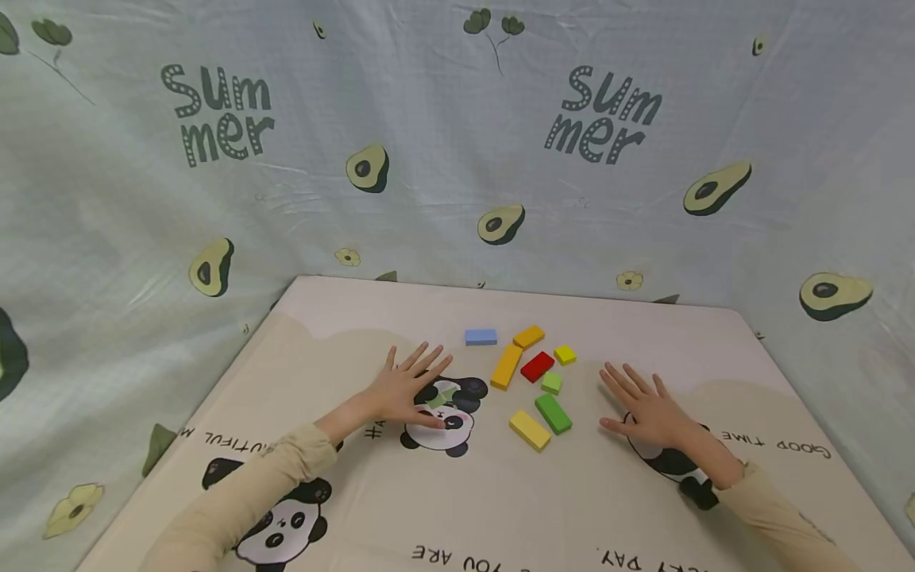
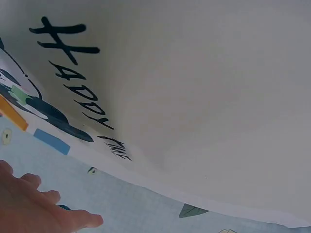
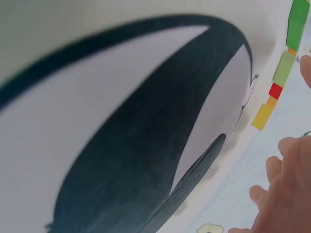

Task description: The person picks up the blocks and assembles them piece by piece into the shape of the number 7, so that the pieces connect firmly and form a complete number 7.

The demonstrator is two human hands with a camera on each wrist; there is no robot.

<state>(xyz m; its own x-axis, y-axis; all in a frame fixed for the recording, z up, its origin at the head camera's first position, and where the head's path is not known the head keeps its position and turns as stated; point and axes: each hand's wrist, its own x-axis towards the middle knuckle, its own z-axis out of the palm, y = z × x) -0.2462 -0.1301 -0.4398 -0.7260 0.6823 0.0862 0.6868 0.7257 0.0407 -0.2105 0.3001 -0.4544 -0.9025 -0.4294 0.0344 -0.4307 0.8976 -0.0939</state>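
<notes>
My left hand [image 1: 406,391], fingers spread and straight, is over the printed panda to the left of the blocks and holds nothing. Fingers splayed as well, my right hand [image 1: 649,415] is to the right of the blocks, over another printed panda. Between the hands lie a blue block [image 1: 480,338], two orange blocks [image 1: 506,366], a red block [image 1: 538,367], a small yellow cube [image 1: 565,355], a light green cube [image 1: 552,384], a green block [image 1: 554,413] and a yellow block [image 1: 530,430]. The two orange blocks lie end to end.
A pale cloth [image 1: 386,508] with printed pandas and lettering covers the table. Behind it and at both sides hangs a light blue curtain [image 1: 429,103] printed with avocados. The table's back edge runs just beyond the blue block.
</notes>
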